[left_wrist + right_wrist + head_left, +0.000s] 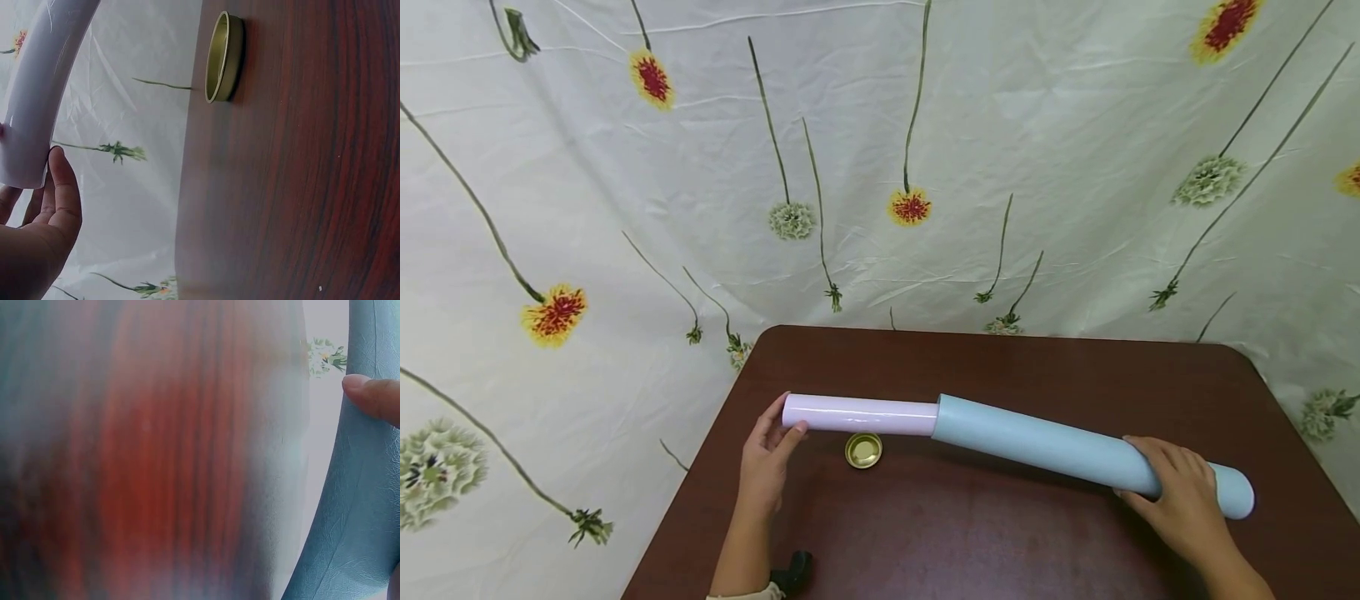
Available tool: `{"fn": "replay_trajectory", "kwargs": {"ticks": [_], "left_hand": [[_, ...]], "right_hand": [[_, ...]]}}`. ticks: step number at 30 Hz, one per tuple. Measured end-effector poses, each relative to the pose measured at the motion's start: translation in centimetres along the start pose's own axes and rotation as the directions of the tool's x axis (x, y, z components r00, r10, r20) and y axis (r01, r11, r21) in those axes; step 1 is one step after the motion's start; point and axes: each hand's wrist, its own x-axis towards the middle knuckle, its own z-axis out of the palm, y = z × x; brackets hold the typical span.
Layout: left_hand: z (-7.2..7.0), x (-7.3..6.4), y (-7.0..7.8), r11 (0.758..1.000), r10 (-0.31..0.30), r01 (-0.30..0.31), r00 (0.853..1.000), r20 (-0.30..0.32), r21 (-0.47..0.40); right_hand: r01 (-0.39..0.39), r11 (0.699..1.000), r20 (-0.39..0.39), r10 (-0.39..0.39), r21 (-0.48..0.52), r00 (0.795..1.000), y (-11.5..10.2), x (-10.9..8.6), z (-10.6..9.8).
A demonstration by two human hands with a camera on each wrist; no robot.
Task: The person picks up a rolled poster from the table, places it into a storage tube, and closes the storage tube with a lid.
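A glossy pale lilac roll [861,414] runs into the open end of a longer light blue tube [1037,437]. My left hand [765,467] grips the lilac roll's outer end between thumb and fingers, as the left wrist view also shows with the roll [44,94]. Near its far right end, the blue tube is held by my right hand [1183,492], thumb below and fingers over the top. In the right wrist view the thumb [372,397] lies against the tube's textured surface. Just below the lilac roll, a round gold-coloured lid [863,451] lies on the table.
The dark reddish-brown table [970,533] has rounded far corners. Behind it hangs a pale cloth [1060,142] printed with flowers. A black object [795,572], partly hidden, is beside my left forearm at the near edge of the view.
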Motion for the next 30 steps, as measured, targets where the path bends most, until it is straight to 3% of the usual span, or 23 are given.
{"fn": "replay_trajectory", "kwargs": {"ticks": [12, 30], "left_hand": [[0.37, -0.21, 0.20, 0.999, 0.023, -0.024, 0.999, 0.030, 0.027], [0.82, -0.15, 0.07, 0.998, 0.057, -0.057, 0.997, 0.047, -0.002]], "right_hand": [[0.003, 1.000, 0.005, -0.003, -0.001, 1.000, -0.20, -0.14, 0.01], [0.015, 1.000, 0.023, -0.015, 0.003, 1.000, -0.54, -0.03, 0.12]]}}
